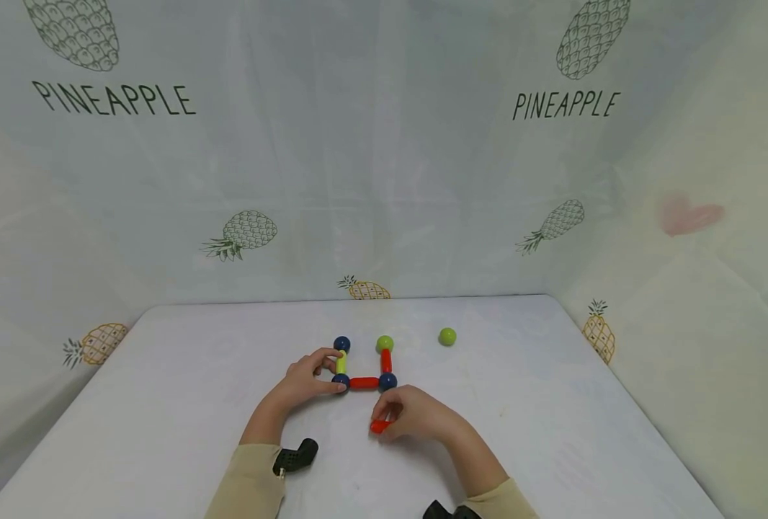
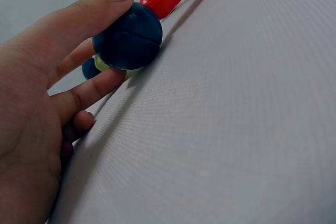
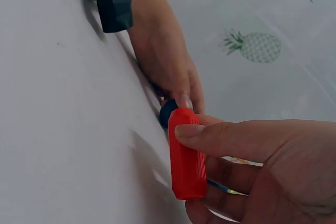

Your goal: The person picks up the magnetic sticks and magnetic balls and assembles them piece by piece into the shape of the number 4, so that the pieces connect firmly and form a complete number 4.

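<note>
My left hand (image 1: 306,375) grips the near left corner of a U-shaped build of rods and balls. Its thumb lies against a dark blue ball (image 2: 128,35), and its fingers curl behind that ball beside a yellow-green rod (image 1: 341,362). A red rod (image 1: 364,383) joins this ball to a second dark blue ball (image 1: 387,381). From there another red rod (image 1: 386,360) runs back to a green ball (image 1: 385,344). Another dark blue ball (image 1: 341,344) caps the yellow-green rod. Just in front of the build, my right hand (image 1: 416,414) pinches a loose red rod (image 3: 187,156) between thumb and fingers.
A loose green ball (image 1: 447,336) lies on the white table (image 1: 552,425), right of the build and toward the back. Behind the table hangs a pale cloth (image 1: 384,158) printed with pineapples. Each wrist carries a black camera mount (image 1: 296,456).
</note>
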Available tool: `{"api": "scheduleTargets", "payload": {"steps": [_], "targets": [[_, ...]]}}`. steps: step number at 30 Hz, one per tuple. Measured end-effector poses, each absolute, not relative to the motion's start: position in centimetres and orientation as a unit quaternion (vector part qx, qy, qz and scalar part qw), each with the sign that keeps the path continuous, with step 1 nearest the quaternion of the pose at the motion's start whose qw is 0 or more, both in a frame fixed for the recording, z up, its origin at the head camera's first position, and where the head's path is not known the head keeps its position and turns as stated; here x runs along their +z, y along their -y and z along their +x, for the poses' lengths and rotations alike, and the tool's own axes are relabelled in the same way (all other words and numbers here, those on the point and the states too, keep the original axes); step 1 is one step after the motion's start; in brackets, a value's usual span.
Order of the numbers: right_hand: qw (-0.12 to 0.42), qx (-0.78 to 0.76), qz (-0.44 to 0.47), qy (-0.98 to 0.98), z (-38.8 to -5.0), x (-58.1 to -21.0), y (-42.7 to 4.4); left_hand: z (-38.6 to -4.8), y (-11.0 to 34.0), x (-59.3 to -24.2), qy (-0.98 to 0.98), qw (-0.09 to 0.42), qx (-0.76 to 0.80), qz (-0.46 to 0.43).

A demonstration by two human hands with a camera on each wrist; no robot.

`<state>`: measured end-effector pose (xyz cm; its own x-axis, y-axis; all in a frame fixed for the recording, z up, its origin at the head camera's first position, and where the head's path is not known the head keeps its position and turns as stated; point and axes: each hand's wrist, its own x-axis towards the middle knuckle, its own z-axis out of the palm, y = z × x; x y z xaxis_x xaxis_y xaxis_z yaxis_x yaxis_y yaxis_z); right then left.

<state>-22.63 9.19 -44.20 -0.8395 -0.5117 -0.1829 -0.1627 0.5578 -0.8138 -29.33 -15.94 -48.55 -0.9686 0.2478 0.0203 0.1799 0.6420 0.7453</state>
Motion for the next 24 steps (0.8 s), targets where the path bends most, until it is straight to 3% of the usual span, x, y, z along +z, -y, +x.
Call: {"api": "scheduleTargets", "payload": {"steps": [24], "targets": [[0.149,-0.484,-0.119,-0.854,-23.7,-44.5,-10.5,-29.4,15.9,-48.7,-0.909,0.030,0.397,0.124]]}}
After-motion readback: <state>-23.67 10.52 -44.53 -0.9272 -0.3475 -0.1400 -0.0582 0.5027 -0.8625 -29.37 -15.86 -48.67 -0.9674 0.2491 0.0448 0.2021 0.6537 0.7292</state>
